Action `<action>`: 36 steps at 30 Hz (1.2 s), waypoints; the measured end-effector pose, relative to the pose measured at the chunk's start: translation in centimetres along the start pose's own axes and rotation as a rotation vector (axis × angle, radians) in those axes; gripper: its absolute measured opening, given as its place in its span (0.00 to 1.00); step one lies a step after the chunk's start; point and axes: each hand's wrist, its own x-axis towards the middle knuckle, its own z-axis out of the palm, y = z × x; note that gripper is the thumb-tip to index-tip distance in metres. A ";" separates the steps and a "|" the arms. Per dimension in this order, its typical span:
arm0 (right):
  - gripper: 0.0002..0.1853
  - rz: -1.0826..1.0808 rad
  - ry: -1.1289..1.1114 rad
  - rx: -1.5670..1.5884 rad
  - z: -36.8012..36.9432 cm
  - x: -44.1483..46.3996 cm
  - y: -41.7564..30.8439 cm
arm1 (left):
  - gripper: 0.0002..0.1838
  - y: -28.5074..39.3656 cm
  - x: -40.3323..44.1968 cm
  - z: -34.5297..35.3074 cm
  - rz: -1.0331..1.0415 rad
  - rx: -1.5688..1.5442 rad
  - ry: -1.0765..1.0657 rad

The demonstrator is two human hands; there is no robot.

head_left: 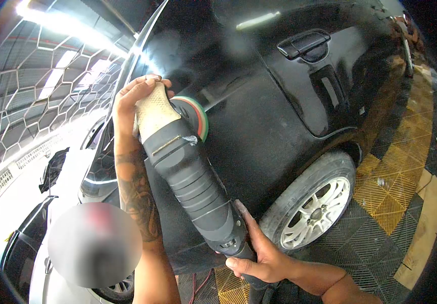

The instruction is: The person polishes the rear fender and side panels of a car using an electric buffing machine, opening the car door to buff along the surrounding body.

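Polisher [190, 177] in both hands, slanting across the side of a dark car, with its green-and-red-edged pad [198, 119] facing the door panel [244, 119]. Seeming to rest against the paint, though hiding the contact itself behind the tool's head; not showing whether spinning or stopped. Curling the fingers of the left hand [135, 96] over the pale textured cover [157, 109] at the head, and wrapping the right hand [266, 263] around the rear grip, with the thumb across one side and another finger stretched along the casing; hiding the remaining right fingers from view. Further out, showing crisp, glossy reflections around the door handle [304, 45], but looking duller and slightly hazy across the lower panel beside the pad, with pale cloudy spots higher up. Looking unfinished near the pad, by that uneven sheen, yet not revealing how much of the gloss is coming from work already done and how much from the lighting. Beyond the panel, lining up the white-rimmed wheel [315, 214] and the yellow-and-black floor tiles [388, 190], without any clear sign of completion.
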 end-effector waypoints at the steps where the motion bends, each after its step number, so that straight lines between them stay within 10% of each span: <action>1: 0.54 -0.035 -0.004 -0.034 0.1 0.1 0.3 | 0.14 0.1 -0.3 -0.3 -0.001 0.017 0.007; 36: 0.55 0.096 -0.231 -0.147 12.2 7.6 10.7 | 0.14 2.1 -14.8 -23.1 0.111 -0.166 0.252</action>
